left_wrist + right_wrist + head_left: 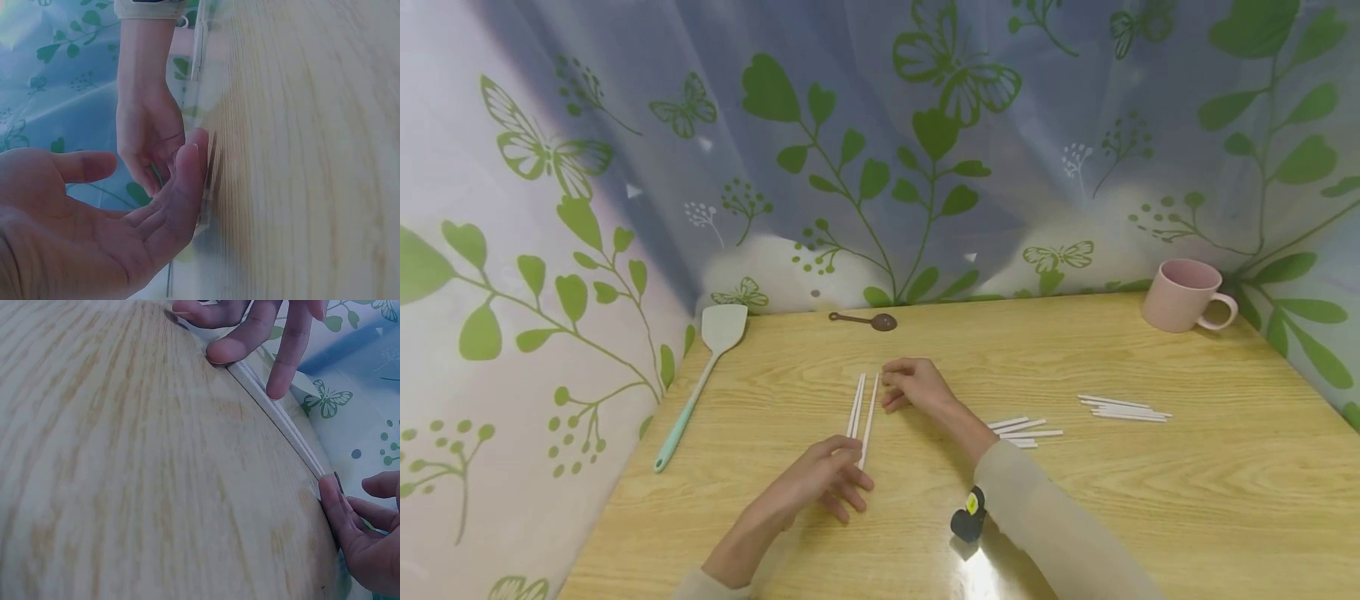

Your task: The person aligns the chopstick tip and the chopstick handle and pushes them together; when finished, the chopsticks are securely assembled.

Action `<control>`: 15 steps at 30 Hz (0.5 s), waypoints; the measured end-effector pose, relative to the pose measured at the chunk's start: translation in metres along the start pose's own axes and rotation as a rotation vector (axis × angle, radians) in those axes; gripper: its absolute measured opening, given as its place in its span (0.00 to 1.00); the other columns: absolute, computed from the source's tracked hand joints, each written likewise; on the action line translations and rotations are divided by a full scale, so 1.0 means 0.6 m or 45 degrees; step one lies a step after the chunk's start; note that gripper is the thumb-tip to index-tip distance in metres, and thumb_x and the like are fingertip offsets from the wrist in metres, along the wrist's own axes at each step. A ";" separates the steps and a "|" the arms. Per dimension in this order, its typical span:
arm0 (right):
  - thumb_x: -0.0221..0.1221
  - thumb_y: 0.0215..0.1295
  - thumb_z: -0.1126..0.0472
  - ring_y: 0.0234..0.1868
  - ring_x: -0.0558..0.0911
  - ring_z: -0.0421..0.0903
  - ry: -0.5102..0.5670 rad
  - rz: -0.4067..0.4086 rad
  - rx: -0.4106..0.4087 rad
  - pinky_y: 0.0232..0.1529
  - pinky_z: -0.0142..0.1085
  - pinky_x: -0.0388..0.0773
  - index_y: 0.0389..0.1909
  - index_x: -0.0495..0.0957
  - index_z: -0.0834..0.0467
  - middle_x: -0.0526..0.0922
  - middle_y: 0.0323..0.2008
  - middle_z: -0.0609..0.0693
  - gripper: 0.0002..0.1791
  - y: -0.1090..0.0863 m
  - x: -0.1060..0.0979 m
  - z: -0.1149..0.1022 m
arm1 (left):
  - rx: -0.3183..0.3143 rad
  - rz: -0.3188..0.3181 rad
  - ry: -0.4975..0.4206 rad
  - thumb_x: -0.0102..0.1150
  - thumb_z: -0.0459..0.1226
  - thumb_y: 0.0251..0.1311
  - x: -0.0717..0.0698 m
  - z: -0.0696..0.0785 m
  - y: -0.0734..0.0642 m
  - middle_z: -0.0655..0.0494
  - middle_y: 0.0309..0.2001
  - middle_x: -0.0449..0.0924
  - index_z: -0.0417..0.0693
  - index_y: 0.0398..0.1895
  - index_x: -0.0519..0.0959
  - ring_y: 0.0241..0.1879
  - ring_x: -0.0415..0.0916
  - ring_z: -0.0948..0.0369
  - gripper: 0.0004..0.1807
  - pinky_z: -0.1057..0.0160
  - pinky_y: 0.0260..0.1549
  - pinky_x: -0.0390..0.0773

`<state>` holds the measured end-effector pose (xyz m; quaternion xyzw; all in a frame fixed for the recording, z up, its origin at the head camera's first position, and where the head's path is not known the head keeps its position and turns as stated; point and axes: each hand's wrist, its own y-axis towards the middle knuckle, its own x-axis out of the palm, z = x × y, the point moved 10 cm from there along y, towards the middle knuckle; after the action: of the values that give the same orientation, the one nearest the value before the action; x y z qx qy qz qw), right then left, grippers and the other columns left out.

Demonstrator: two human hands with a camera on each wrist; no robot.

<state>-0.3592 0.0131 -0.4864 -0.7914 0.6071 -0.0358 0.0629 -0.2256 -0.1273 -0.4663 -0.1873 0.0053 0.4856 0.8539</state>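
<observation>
Slim white sticks [855, 407] lie lengthwise on the wooden table, with one more white stick [870, 417] just right of them. My left hand [823, 475] covers their near ends, its fingers loosely spread. In the right wrist view those fingertips touch or hover close over the sticks [282, 422]; which, I cannot tell. At the far end is my right hand [917, 385], its fingertips beside the single stick's tip. Its thumb stands apart from the fingers in the right wrist view, where the hand [369, 544] shows at the lower right. Neither hand visibly grips a stick.
Right of my right forearm lies a pile of white sticks [1026, 433], partly hidden by it. Another pile [1123, 412] lies farther right. A pink mug [1178, 296] stands at the back right, a brown spoon [882, 322] at the back, a spatula [696, 392] at left.
</observation>
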 end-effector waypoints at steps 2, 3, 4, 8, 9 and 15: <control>0.54 0.78 0.66 0.34 0.88 0.48 -0.009 -0.001 0.008 0.41 0.38 0.88 0.65 0.74 0.71 0.82 0.55 0.66 0.20 0.001 0.001 0.001 | -0.013 0.016 -0.003 0.42 0.50 0.82 -0.001 -0.001 0.000 0.39 0.47 0.85 0.27 0.72 0.61 0.37 0.87 0.52 0.34 0.55 0.34 0.88; 0.54 0.78 0.66 0.34 0.88 0.48 -0.015 -0.002 0.008 0.41 0.38 0.88 0.64 0.75 0.71 0.82 0.55 0.66 0.19 0.001 0.001 0.001 | -0.019 0.023 -0.004 0.42 0.50 0.82 -0.002 -0.001 0.000 0.39 0.46 0.85 0.27 0.72 0.61 0.37 0.87 0.52 0.34 0.55 0.34 0.88; 0.54 0.78 0.66 0.34 0.87 0.48 -0.017 -0.004 0.007 0.41 0.38 0.88 0.64 0.75 0.71 0.82 0.55 0.66 0.19 0.001 0.002 0.001 | -0.026 0.030 -0.006 0.43 0.50 0.82 -0.003 -0.002 0.001 0.39 0.46 0.85 0.27 0.72 0.62 0.37 0.87 0.52 0.34 0.55 0.33 0.88; 0.54 0.78 0.66 0.35 0.88 0.48 -0.026 -0.008 -0.007 0.41 0.38 0.88 0.62 0.76 0.71 0.83 0.53 0.66 0.18 0.000 0.003 -0.003 | -0.039 0.041 -0.006 0.44 0.52 0.81 -0.004 -0.004 0.001 0.41 0.45 0.86 0.28 0.71 0.63 0.36 0.87 0.53 0.34 0.55 0.33 0.88; 0.54 0.78 0.66 0.35 0.88 0.49 -0.027 -0.010 -0.010 0.41 0.38 0.88 0.62 0.76 0.71 0.83 0.53 0.66 0.18 -0.001 0.003 -0.003 | -0.040 0.041 -0.006 0.44 0.52 0.81 -0.004 -0.005 0.001 0.41 0.45 0.86 0.28 0.71 0.64 0.36 0.87 0.53 0.34 0.55 0.33 0.88; 0.54 0.78 0.65 0.35 0.87 0.50 -0.018 -0.048 0.000 0.42 0.40 0.88 0.63 0.76 0.71 0.83 0.51 0.67 0.19 -0.009 0.003 -0.004 | -0.023 0.036 0.022 0.42 0.51 0.82 -0.005 0.002 0.002 0.40 0.45 0.85 0.28 0.70 0.63 0.35 0.87 0.52 0.33 0.55 0.33 0.88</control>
<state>-0.3540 0.0124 -0.4833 -0.8029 0.5916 -0.0314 0.0666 -0.2283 -0.1289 -0.4651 -0.1990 0.0110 0.4958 0.8452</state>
